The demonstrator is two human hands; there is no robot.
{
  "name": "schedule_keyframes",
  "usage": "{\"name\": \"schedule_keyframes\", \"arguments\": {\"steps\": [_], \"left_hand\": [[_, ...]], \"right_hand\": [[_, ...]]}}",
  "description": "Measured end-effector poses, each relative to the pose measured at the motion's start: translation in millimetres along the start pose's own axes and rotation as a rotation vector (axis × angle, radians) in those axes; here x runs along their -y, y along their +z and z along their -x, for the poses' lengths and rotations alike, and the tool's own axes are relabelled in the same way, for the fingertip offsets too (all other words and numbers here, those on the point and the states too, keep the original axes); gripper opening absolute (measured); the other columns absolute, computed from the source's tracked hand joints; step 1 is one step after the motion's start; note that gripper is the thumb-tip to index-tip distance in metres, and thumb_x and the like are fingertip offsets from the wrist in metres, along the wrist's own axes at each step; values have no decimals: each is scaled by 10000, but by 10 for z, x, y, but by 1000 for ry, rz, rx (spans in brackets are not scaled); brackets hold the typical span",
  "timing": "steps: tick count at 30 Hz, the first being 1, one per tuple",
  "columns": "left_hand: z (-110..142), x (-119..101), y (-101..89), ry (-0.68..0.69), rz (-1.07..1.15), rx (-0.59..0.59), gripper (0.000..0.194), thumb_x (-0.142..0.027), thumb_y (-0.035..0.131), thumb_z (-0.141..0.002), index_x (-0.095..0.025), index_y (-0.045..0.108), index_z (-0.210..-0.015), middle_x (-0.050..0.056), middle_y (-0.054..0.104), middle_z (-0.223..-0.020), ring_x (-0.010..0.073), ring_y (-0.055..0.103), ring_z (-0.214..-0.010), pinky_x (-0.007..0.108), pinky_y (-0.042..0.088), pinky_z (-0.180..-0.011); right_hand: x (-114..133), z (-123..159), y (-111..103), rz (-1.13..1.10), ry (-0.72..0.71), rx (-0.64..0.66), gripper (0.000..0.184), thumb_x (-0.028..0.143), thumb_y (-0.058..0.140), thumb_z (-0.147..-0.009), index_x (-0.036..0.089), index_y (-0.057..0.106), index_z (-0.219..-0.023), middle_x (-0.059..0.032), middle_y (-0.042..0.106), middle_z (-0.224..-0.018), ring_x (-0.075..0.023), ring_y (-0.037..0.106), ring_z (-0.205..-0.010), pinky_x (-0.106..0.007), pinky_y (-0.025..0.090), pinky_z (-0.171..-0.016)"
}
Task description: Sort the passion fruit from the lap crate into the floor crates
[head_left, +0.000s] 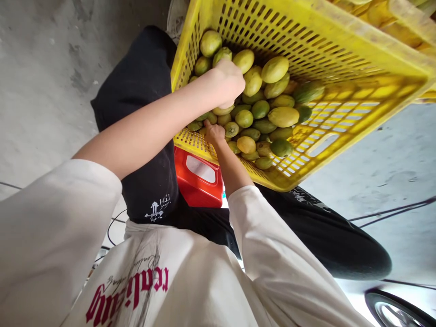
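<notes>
A yellow slatted plastic crate (299, 34) is tilted in front of me, with many small oval yellow-green fruits (283, 116) heaped in it. My left hand (229, 84) reaches over the crate's near left part, its fingers curled down among the fruits. A yellowish fruit (223, 110) shows just under those fingers; whether they hold it is hidden. Closer to the crate's near wall is my right hand (215, 132), closed low in the heap with its thumb toward the left. Its other fingertips are out of sight, and fruits touch it on both sides.
Under the crate's near edge, between my legs, stands a red plastic stool or box (197, 181). More yellow crates (405, 27) sit at the upper right. Dark cables (395, 211) hang or lie at the right, above a wheel (391, 311). The floor (44, 91) is grey concrete.
</notes>
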State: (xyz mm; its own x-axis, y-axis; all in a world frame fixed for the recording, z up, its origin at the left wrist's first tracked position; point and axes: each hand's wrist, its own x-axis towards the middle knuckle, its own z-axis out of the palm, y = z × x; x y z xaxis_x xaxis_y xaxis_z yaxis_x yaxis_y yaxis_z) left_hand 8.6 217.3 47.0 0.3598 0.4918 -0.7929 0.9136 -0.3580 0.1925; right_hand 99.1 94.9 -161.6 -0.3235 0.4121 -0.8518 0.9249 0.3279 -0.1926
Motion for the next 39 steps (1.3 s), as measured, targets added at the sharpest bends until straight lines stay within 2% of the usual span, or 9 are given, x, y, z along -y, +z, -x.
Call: {"name": "schedule_keyframes", "arguments": {"steps": [4,10,16,21,28,32,34,36,39], "left_hand": [[-37,40,35,-9,108,1,802,-325,493,-893,-37,637,-1627,199,610,-1711,451,550,-1513,592,371,-1305],[-61,42,62,-17,114,-3,841,-424,500,-863,-121,649,-1633,123,668,-1673,430,526,-1520,577,330,-1320],[-11,16,8,-19,161,20,905,-380,532,-813,-2,618,-1630,200,604,-1717,471,502,-1514,604,300,-1332],[-16,32,14,-29,80,7,810,-337,481,-876,-133,643,-1642,132,657,-1683,432,566,-1484,588,392,-1273],[-38,39,32,-15,144,-6,827,-354,518,-874,-84,630,-1648,137,598,-1739,431,523,-1540,558,362,-1320],[-28,16,17,-30,70,-10,743,-299,487,-941,-174,632,-1659,86,628,-1716,389,541,-1549,547,416,-1295],[-26,5,13,-18,27,-14,694,-258,494,-988,-133,625,-1658,127,612,-1725,379,557,-1560,532,451,-1280],[-16,-7,2,6,-2,-27,645,-192,523,-1010,-14,630,-1621,229,603,-1709,394,562,-1580,522,464,-1281],[31,-34,-39,29,-10,-45,580,-124,531,-1039,87,636,-1568,323,614,-1659,416,557,-1602,505,441,-1316]], "right_hand": [[0,14,-17,-18,3,-9,639,116,574,-1073,136,495,-1706,-274,766,-1436,-379,735,-1347,-416,597,-1051],[0,41,-51,-55,44,-14,634,151,618,-1065,117,505,-1688,-275,752,-1465,-378,725,-1384,-427,604,-1092],[20,56,-66,-76,72,27,684,111,652,-1045,91,464,-1702,-284,741,-1486,-363,724,-1407,-424,602,-1132],[15,-2,-33,-40,49,20,713,102,617,-1025,62,426,-1711,-296,764,-1432,-367,750,-1352,-424,605,-1100],[-23,-48,10,-31,18,5,736,167,696,-1047,72,421,-1723,-309,747,-1450,-393,748,-1350,-442,606,-1079],[-58,8,-46,-44,25,16,724,233,748,-1054,63,459,-1696,-313,740,-1450,-413,744,-1350,-453,601,-1080],[-104,55,-103,-61,9,24,731,253,785,-1040,65,477,-1676,-302,743,-1447,-420,740,-1343,-450,599,-1070],[-183,105,-168,-102,-32,20,708,270,831,-1017,85,522,-1627,-272,758,-1428,-407,746,-1311,-430,597,-1052],[-361,183,-267,-228,-121,-19,609,301,886,-983,125,603,-1491,-201,800,-1302,-351,759,-1189,-395,586,-1022]]}}
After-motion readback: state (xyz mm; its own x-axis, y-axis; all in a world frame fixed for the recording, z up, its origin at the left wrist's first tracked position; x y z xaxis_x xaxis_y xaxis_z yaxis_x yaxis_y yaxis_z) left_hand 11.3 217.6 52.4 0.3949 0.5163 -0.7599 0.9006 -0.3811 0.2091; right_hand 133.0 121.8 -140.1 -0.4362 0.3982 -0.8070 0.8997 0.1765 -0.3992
